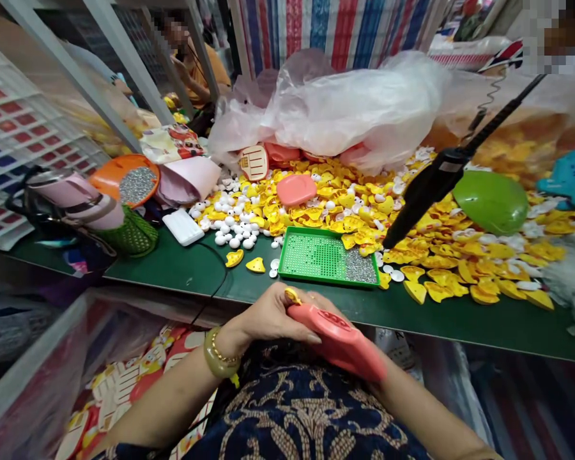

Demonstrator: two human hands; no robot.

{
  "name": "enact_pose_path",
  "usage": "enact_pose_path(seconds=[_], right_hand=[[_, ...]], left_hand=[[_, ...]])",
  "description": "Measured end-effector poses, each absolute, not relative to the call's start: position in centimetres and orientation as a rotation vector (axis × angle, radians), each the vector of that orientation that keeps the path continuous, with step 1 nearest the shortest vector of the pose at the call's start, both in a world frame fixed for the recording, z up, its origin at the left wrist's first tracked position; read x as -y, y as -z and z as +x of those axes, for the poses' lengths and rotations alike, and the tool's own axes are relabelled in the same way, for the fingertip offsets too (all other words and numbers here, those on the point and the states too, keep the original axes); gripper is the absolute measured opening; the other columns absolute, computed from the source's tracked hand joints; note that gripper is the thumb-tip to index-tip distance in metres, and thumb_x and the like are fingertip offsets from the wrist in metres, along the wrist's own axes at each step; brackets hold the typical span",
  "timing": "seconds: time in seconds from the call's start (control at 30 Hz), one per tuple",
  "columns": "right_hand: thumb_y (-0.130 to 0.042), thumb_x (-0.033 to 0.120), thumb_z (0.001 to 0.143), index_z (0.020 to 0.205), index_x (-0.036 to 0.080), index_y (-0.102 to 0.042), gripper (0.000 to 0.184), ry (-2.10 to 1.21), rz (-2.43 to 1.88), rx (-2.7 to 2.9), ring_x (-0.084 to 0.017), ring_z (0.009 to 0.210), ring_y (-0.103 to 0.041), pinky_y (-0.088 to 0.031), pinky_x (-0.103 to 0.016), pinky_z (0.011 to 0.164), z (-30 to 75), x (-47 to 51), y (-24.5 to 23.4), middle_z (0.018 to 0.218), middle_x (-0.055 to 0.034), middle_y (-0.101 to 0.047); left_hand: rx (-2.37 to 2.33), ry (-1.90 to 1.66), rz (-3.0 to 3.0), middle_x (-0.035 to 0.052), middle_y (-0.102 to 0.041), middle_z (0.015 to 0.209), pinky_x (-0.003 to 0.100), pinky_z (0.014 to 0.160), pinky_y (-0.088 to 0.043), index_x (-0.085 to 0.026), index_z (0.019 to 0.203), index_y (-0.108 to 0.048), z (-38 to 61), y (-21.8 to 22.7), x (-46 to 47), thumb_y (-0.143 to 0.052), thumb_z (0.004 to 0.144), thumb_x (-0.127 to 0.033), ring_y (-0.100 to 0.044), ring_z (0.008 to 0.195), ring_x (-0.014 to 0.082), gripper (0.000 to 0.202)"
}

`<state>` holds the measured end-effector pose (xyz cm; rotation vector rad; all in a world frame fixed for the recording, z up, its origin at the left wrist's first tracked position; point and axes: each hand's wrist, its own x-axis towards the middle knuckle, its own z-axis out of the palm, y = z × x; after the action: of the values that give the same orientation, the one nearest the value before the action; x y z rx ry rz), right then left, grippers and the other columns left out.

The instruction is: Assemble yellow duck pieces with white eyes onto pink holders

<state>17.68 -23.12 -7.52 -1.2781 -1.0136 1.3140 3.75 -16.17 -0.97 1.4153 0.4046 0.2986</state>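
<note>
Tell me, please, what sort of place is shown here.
Probably a small assembly workshop: yellow parts heaped on a green bench, a green tray holding small metal pieces, and a black driver-like tool.

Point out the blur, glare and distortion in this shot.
Head view: the lower end of the coral piece looks smeared, perhaps by motion; same head view: pale glare sits on the green shell and the plastic bag; head view again: the grey post at upper left leans steeply, probably wide-angle stretch.

Right hand [329, 305] mostly hidden behind coral plastic piece [338, 342]; blue item [572, 179] cut off by right edge.
</note>
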Motion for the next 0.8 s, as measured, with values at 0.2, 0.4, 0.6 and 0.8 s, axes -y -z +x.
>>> enact_pose_path(seconds=[0.2, 0.4, 0.6, 0.8], right_hand=[[-0.064, 0.059, 0.070, 0.096, 0.018, -0.062, 0.049, -1.316, -1.324, 0.671, -0.012, 0.055, -0.054, -0.043, -0.026, 0.054, 22.3, 22.1, 5.2, 0.068, -0.0016, -0.064], [-0.063, 0.057, 0.075, 0.106, 0.020, -0.063, 0.048, -1.541, -1.204, 0.588, -0.017, 0.083, -0.062, -0.047, -0.030, 0.076, 21.6, 22.0, 4.6, 0.094, -0.0068, -0.068], [-0.051, 0.058, 0.083, 0.090, 0.019, -0.064, 0.041, -1.510, -1.326, 0.829, -0.017, 0.080, -0.058, -0.046, -0.030, 0.072, 21.9, 21.8, 4.5, 0.085, -0.0055, -0.065], [-0.043, 0.068, 0.081, 0.056, 0.020, -0.043, 0.054, -1.264, -1.591, 1.126, -0.011, 0.056, -0.035, -0.032, -0.026, 0.054, 22.9, 21.0, 3.5, 0.058, 0.0016, -0.043]], left_hand=[[-0.607, -0.194, 1.316, 0.0010, -0.064, 0.061, 0.018, 0.053, -0.044, -0.008, 0.069, -0.071, 4.0, 2.5, 13.9, -0.081, 0.059, -0.023, -0.054, 0.053, 0.0085, 0.021], [-0.649, -0.145, 1.330, 0.0022, -0.062, 0.061, 0.020, 0.052, -0.045, -0.008, 0.068, -0.070, 4.4, 4.6, 12.4, -0.081, 0.059, -0.032, -0.052, 0.052, 0.0091, 0.028], [-0.632, -0.144, 1.326, 0.0048, -0.065, 0.067, 0.021, 0.054, -0.045, -0.010, 0.070, -0.070, 4.2, 5.2, 11.9, -0.079, 0.063, -0.035, -0.055, 0.057, 0.0115, 0.028], [-0.686, -0.113, 1.316, 0.0033, -0.063, 0.062, 0.020, 0.050, -0.041, -0.010, 0.067, -0.069, 4.6, 4.7, 11.2, -0.080, 0.060, -0.034, -0.053, 0.052, 0.0108, 0.028]])
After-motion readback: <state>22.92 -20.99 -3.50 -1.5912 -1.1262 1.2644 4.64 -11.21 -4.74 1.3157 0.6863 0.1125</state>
